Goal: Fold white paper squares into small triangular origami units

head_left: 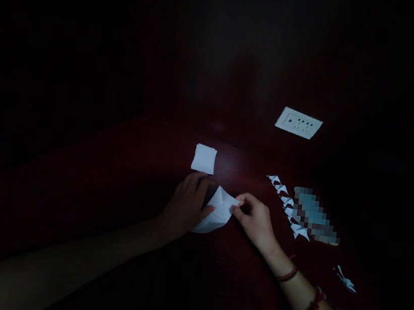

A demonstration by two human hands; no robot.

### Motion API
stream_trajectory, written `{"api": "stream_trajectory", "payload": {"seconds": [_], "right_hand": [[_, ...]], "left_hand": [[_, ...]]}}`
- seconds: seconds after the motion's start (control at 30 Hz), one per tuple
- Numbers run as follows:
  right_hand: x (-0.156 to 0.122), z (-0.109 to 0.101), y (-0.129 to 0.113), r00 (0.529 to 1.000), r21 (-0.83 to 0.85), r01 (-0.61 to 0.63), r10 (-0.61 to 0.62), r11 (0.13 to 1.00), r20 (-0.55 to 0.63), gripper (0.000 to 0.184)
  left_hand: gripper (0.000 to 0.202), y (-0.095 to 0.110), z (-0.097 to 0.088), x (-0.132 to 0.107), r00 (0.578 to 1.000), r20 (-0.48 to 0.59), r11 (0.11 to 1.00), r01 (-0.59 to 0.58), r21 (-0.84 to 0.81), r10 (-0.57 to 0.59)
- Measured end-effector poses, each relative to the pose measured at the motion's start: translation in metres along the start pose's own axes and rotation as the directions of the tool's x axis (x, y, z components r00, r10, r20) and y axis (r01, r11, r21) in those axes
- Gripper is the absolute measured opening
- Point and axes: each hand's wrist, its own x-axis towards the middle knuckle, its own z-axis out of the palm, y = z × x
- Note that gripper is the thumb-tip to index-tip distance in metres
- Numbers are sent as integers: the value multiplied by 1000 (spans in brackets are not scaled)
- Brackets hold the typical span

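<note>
A white sheet of paper (218, 211), partly folded, lies on the dark red-brown table (113, 173) in dim light. My left hand (185, 205) rests flat on its left side, fingers spread over the table and thumb on the paper. My right hand (255, 218) pinches the paper's right corner between thumb and fingers. Bracelets ring my right wrist.
A small stack of white paper squares (204, 158) lies just beyond my left hand. A row of several folded paper pieces (288, 206) runs to the right, beside a blurred-out flat object (315, 216). One more folded piece (346, 280) lies near right. A white wall socket (298, 122) sits behind.
</note>
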Motion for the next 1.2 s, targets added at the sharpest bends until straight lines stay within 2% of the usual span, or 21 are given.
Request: {"api": "stream_trajectory", "payload": {"seconds": [0.07,0.2,0.3,0.4,0.5,0.57,0.63,0.7,0.77,0.83,0.97,1.2], "right_hand": [[1,1,-1,1000,-35,-13,13,999,-9,8],[3,2,-1,1000,-67,10,-11,998,-25,15],[1,3,-2,996,-43,87,-88,995,-10,19],[-4,3,-6,973,-44,225,-222,973,62,19],[-9,3,-8,921,-78,359,-339,930,193,17],[-11,4,-8,887,-79,409,-376,909,267,18],[-12,4,-7,871,-74,427,-388,901,302,19],[-11,4,-6,872,-71,423,-384,903,303,20],[-10,4,-5,887,-82,404,-368,911,280,20],[-9,3,-3,899,-110,390,-352,914,261,19],[-8,1,1,892,-177,414,-359,893,273,20],[-9,-2,-1,869,-279,470,-383,837,314,23]], "left_hand": [[36,1,-3,0,997,6,997,-74,28,74],[10,-1,-6,0,969,111,974,-224,21,220],[13,-5,-7,-1,947,191,965,-261,-14,258],[16,-10,-9,-1,927,243,958,-279,-65,286],[26,-16,-11,-1,953,211,976,-207,-72,217],[39,-20,-10,0,957,191,976,-206,-71,216],[42,-24,-9,0,926,219,951,-298,-79,308],[40,-26,-9,1,874,279,917,-389,-90,398],[40,-26,-10,2,836,353,905,-415,-95,421],[40,-25,-13,2,821,411,914,-397,-86,396],[37,-22,-20,3,816,441,921,-381,-74,373],[34,-22,-21,1,848,381,922,-385,-35,369]]}}
